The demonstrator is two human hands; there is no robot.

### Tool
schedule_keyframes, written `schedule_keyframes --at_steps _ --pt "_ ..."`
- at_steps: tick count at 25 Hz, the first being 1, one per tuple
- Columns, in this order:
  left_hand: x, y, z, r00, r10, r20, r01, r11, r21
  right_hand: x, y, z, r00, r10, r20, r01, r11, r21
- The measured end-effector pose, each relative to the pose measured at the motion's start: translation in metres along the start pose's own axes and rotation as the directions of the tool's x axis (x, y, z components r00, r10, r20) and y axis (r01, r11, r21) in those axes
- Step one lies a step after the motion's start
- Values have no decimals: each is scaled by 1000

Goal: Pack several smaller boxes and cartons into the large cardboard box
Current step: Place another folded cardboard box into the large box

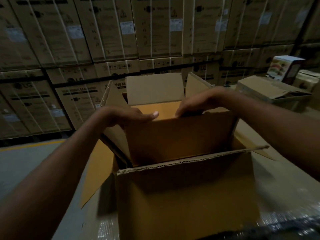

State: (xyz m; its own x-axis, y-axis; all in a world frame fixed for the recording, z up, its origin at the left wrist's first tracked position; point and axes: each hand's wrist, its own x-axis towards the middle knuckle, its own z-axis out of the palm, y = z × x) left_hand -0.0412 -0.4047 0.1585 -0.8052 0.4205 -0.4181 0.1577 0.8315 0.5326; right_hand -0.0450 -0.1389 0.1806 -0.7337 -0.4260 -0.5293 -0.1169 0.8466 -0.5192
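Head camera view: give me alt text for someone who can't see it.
A person's left grip and right grip hold the near top edge of a smaller open box, set partly inside the large cardboard box. Strapped washing machine cartons are stacked behind.

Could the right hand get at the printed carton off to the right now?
Probably not yet: the right hand grips the open box, and the printed carton stands well beyond it, though nothing blocks the way.
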Motion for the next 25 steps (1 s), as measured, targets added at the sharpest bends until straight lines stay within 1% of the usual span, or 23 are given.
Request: schedule_keyframes --at_steps 1,2,3,4,5,6,7,9,11,13,14,15,16,17,18,20,21,22,23,25 --pt "-9 3 -1 986 7 165 -11 1000 25 -8 2 4 990 5 141 -2 1000 -18" --pt "-14 6 2 953 -1 302 -30 995 97 -12 7 11 960 22 279 -5 998 -64" --pt "-13 5 10 921 -29 389 -57 976 209 -13 12 21 922 52 385 -7 993 -118" --pt "-8 2 20 897 -74 437 -90 936 341 -11 19 30 892 86 444 -18 988 -155" --pt "-3 0 31 880 -113 461 -120 887 446 -9 25 37 880 108 463 -37 986 -161" --pt "4 -5 39 872 -144 469 -125 859 496 -7 29 40 878 124 463 -58 986 -154" --pt "10 -9 43 865 -161 474 -108 865 491 -5 33 41 878 146 456 -79 984 -162" --pt "20 -14 39 866 -155 475 -67 906 418 5 37 31 884 229 408 -135 960 -246" --pt "37 -15 31 892 -163 422 -3 931 365 29 36 19 924 287 254 -185 914 -361" --pt "64 -14 25 938 -186 292 52 909 413 65 34 12 967 248 62 -193 868 -458" --pt "78 -14 24 956 -192 223 72 888 455 84 31 12 976 217 -9 -193 849 -491" --pt "95 -15 23 968 -193 159 91 865 493 104 29 12 981 191 -45 -187 839 -512" --pt "111 -17 23 976 -192 102 109 838 534 125 32 15 979 197 -54 -197 839 -507" --pt "127 -20 22 978 -195 73 120 815 568 144 33 19 973 228 -40 -216 834 -507" --pt "140 -23 21 975 -212 72 131 800 586 162 33 24 965 262 -24 -232 804 -548" --pt "166 -34 20 967 -243 80 149 790 594 187 31 31 937 348 22 -237 683 -690" --pt "177 -41 18 964 -253 83 157 793 589 191 30 30 919 389 59 -211 614 -761" --pt "186 -48 16 962 -263 75 171 793 585 189 30 26 905 418 79 -190 563 -804" --pt "195 -55 13 959 -275 74 183 795 578 183 33 17 895 441 63 -195 514 -835" --pt "206 -68 7 951 -298 82 203 803 561 167 47 -10 860 508 58 -209 453 -867"
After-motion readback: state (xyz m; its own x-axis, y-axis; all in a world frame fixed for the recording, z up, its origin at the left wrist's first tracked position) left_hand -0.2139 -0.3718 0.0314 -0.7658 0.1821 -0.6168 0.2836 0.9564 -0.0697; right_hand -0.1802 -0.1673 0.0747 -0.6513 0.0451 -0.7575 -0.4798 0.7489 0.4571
